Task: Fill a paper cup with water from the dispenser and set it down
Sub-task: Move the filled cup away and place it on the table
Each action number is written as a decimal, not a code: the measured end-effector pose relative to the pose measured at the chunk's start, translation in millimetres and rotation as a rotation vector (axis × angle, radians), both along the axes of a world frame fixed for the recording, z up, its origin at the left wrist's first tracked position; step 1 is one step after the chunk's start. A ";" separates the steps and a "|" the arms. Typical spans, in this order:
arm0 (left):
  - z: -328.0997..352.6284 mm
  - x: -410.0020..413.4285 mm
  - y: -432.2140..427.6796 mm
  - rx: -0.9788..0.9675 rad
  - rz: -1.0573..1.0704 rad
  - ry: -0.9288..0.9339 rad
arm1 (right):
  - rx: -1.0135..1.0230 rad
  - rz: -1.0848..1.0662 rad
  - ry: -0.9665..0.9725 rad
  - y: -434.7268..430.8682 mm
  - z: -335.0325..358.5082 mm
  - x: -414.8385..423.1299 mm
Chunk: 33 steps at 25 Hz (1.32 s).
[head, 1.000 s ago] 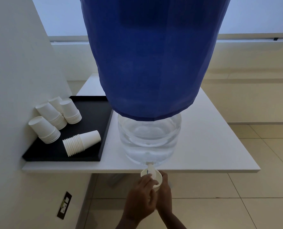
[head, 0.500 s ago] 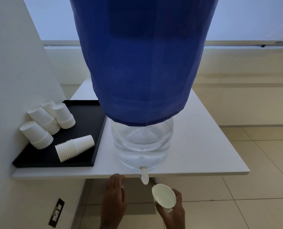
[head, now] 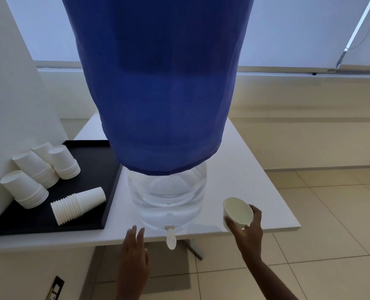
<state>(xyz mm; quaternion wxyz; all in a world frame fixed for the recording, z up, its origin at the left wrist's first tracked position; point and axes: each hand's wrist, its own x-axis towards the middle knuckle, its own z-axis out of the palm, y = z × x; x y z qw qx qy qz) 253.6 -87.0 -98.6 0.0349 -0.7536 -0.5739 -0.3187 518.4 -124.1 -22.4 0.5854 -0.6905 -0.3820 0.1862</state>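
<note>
i have the right hand (head: 248, 233) wrapped around a paper cup (head: 237, 214), fingers curled on its wall, with the cup held above the front right part of the white table (head: 255, 169), to the right of the dispenser (head: 166, 191) and well clear of its tap (head: 170, 237). the cup's mouth is tilted toward the camera; i cannot tell the water level inside. my left hand (head: 134, 254) is empty, fingers extended and close together, fingertips at the table's front edge just left of the tap, not touching it. the dispenser is a clear jug with a blue cover (head: 158, 83) over its upper part; the tap hangs past the table edge. to the left, a black tray (head: 97, 169) carries stacks of paper cups (head: 37, 176), three or four upright and inverted, and one stack (head: 77, 205) lying on its side.
</note>
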 end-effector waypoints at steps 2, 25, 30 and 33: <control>1.4 4.1 0.4 0.003 -0.001 0.015 | -0.027 -0.034 -0.009 12.9 -0.6 6.3; -2.8 10.2 14.3 -0.030 -0.022 -0.004 | -0.183 -0.075 0.064 55.2 -22.5 14.6; -1.3 9.5 16.1 -0.046 -0.023 -0.011 | -0.199 -0.055 0.063 56.6 -28.4 16.2; -1.0 9.4 16.5 -0.070 -0.028 -0.017 | -0.204 -0.039 0.041 58.0 -32.2 16.9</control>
